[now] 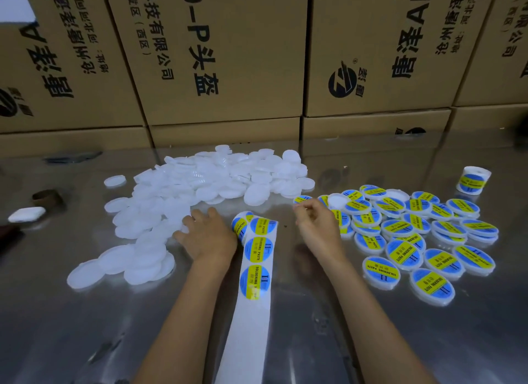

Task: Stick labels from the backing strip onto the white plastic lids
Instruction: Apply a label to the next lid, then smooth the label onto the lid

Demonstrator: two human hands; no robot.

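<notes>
Backing strip (245,340) cut off at bottom; left fingers (183,226) partly hidden btwn lids (200,180).

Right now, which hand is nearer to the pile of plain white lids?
Left. The left hand rests on the near edge of the pile of plain white lids, fingers touching them. The right hand is apart from it, beside the labelled lids.

Bare worktop (85,326) lies open near-left and near-right. The backing strip (251,312) runs down the middle; blank lids (200,183) crowd the left, labelled lids (414,235) the right, cardboard boxes (228,69) wall the back.
</notes>
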